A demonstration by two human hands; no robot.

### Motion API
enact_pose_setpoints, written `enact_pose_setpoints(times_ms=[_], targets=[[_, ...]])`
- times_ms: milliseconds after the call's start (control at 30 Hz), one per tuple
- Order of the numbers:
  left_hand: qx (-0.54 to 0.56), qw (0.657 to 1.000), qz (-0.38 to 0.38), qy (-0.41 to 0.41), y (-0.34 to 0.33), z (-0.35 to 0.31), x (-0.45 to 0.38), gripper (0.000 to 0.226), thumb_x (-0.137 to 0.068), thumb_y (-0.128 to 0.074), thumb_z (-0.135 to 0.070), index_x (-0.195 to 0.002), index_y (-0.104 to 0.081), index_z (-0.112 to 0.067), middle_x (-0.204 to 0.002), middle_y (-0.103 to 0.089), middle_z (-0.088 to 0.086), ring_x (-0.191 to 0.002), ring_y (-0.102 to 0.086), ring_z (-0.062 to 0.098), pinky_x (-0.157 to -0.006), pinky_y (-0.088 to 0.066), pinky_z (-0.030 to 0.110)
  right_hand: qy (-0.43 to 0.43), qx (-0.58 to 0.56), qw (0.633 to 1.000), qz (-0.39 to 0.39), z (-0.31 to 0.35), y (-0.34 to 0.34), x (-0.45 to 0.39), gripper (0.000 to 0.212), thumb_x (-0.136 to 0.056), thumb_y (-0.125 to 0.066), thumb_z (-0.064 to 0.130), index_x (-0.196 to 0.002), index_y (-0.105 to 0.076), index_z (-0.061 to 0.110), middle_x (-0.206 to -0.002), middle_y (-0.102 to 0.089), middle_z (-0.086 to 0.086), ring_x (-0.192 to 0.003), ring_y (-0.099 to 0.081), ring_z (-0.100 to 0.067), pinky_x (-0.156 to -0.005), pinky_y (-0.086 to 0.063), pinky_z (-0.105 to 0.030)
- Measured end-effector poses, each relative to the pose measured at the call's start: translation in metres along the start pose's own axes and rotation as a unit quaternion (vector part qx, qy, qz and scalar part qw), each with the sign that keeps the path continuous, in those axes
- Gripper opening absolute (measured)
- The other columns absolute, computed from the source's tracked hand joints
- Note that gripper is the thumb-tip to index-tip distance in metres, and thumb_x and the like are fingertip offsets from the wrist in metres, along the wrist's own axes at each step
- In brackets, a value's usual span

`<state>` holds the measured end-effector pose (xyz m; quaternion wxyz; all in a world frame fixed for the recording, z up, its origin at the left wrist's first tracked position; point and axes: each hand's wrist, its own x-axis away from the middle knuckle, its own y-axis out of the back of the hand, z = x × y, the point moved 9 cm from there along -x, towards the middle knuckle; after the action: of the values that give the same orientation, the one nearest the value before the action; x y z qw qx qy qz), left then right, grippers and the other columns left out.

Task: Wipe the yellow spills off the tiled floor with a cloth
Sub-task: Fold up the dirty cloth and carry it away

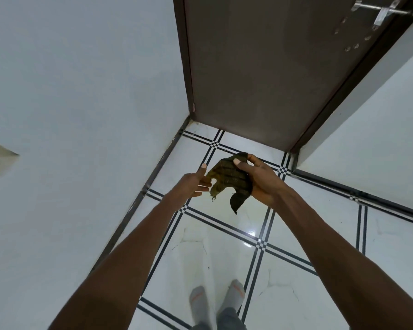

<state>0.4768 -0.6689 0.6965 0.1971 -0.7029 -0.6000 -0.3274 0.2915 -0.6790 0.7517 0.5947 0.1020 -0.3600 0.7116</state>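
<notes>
the right hand [260,179] has its fingers [237,161] clamped on a dark cloth [231,179], thumb pressed on the top edge and the rest curled behind it, just above the middle of the frame. the cloth is olive-brown and ribbed, stained yellowish, crumpled, with a pointed corner hanging down and a frayed edge on its left side. the left hand [193,184] is just beside it, palm turned toward the cloth, fingers [204,166] apart and loosely extended; their tips reach the cloth's left edge, though whether they actually touch it cannot be told. both bare forearms run down to the lower corners of the frame.

below the hands is the tiled floor [284,282], glossy white with double black lines crossing at the joints. a faint yellow film [227,210] lies on the tile right under the cloth, in the middle of the frame. at the bottom centre stand two feet in grey socks [235,294]. a brown door [248,67] fills the upper centre, with a metal latch [382,10] at the upper right, and pale walls [69,91] on either side.
</notes>
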Motion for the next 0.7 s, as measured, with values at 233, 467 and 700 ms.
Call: enact_pose_setpoints(times_ms=[233, 467, 700], targets=[[0.147, 0.986, 0.076, -0.009, -0.012, -0.003, 0.012, 0.061, -0.101, -0.036, -0.067, -0.129, -0.057, -0.017, -0.130, -0.066, 0.006, -0.128, -0.060, 0.027, -0.120, -0.037, 0.046, -0.008, -0.015, 1.000, 0.007, 0.003, -0.024, 0.015, 0.048, -0.095, -0.072, 0.014, -0.140, -0.057, 0.019, -0.129, -0.072, -0.018, -0.113, -0.074, -0.033, -0.082, -0.065, -0.041], [0.180, 0.979, 0.053, -0.076, 0.010, -0.003, 0.024, 0.049, -0.101, -0.063, -0.041, -0.137, -0.059, -0.007, -0.135, -0.066, 0.015, -0.131, -0.060, 0.030, -0.120, -0.043, 0.048, 0.015, 0.078, 0.996, -0.026, 0.007, -0.026, 0.030, 0.039, -0.094, -0.075, 0.015, -0.130, -0.059, 0.015, -0.123, -0.073, -0.012, -0.109, -0.073, -0.025, -0.079, -0.063, -0.033], [0.111, 0.982, -0.035, -0.148, 0.040, -0.019, 0.044, 0.030, -0.097, -0.072, -0.029, -0.120, -0.058, -0.017, -0.115, -0.074, 0.014, -0.107, -0.073, 0.026, -0.082, -0.061, 0.026, 0.042, 0.214, 0.970, -0.110, 0.016, 0.009, 0.046, 0.058, -0.087, -0.082, 0.009, -0.137, -0.053, 0.015, -0.121, -0.071, -0.014, -0.114, -0.070, -0.028, -0.080, -0.060, -0.033]])
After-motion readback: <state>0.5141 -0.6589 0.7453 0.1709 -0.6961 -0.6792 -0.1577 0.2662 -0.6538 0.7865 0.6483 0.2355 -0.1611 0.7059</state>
